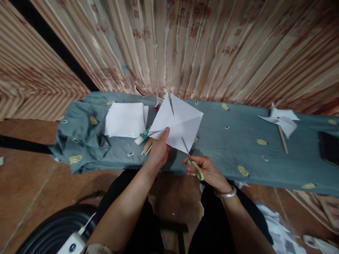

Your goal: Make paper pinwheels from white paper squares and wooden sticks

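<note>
My left hand [159,150] pinches the lower left side of a white paper square [178,122], which is held up above the table and has cuts running in from its corners. My right hand [205,170] grips a pair of scissors [192,161] with pale green handles. The blades point up into the lower corner of the paper. Both hands hover over the front edge of a table covered with a grey-blue patterned cloth [233,144].
A stack of white paper sheets [125,119] lies at the table's left. A glue tube [142,136] and thin wooden sticks [147,146] rest beside it. A finished paper pinwheel on a stick [282,121] lies at the right. A dark flat object [329,148] sits at the far right edge. Striped curtains hang behind.
</note>
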The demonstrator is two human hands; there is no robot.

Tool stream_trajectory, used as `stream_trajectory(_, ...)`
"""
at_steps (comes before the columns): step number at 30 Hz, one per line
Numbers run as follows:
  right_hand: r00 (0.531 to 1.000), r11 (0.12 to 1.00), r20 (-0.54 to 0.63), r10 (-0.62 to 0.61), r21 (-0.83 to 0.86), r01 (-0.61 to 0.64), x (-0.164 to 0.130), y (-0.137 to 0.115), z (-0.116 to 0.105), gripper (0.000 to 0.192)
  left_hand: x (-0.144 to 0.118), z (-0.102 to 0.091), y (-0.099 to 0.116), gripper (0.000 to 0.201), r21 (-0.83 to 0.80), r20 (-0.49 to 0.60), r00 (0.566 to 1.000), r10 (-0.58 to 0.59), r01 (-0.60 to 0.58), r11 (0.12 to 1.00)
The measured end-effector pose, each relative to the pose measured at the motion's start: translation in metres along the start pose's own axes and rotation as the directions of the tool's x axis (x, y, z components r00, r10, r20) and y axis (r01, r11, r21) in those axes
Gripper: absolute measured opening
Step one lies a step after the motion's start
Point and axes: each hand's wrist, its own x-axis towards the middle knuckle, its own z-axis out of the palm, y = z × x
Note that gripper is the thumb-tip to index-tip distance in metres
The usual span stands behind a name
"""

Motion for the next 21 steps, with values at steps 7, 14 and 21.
stream_trajectory(7,1.0,1.0,-0.009,0.021,0.007,-0.021,0.001,0.002,0.0,0.049,0.001,-0.002,0.0,0.033,0.008,0.02,1.0,0.001,-0.001,1.0)
stream_trajectory(14,1.0,1.0,-0.015,-0.005,-0.006,0.005,0.001,-0.003,0.001,0.05,0.002,-0.004,-0.008,0.031,0.015,0.071,0.996,0.051,-0.052,0.999)
stream_trajectory(21,0.999,1.0,-0.032,0.021,0.025,-0.02,0.002,-0.003,0.002,0.05,0.003,-0.004,-0.009,0.033,0.006,0.066,0.996,0.054,-0.055,0.998)
